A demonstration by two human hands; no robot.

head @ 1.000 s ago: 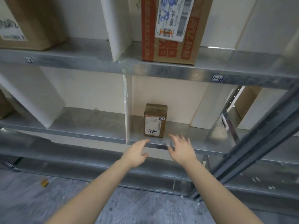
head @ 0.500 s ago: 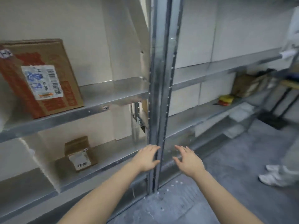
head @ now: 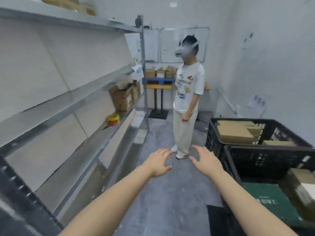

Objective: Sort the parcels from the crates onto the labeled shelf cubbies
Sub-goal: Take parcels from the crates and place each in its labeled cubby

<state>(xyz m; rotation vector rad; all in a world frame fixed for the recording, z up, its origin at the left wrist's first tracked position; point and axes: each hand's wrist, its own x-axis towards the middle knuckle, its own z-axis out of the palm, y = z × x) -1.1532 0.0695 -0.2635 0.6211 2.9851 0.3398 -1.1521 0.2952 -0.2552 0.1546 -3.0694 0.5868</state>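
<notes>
My left hand [head: 159, 161] and my right hand [head: 206, 160] are stretched out in front of me over the grey floor, fingers spread, holding nothing. A metal shelf rack [head: 71, 103] with white dividers runs along my left. On my right stand two black crates: the far crate [head: 221, 133] holds brown cardboard parcels [head: 236, 132], and the near crate [head: 265, 160] holds a green parcel [head: 272, 200] and a brown box [head: 301, 183]. My right hand is just left of the near crate's corner.
A person [head: 186, 103] in a white T-shirt and headset stands in the aisle ahead. Open cardboard boxes [head: 122, 97] and rolls of yellow and red tape [head: 112, 119] lie on a lower shelf. A small table [head: 159, 86] with boxes stands at the back wall.
My view has swung right, away from the cubby with the small brown parcel and down the aisle toward the crates. Both hands stay empty and spread in front of me.
</notes>
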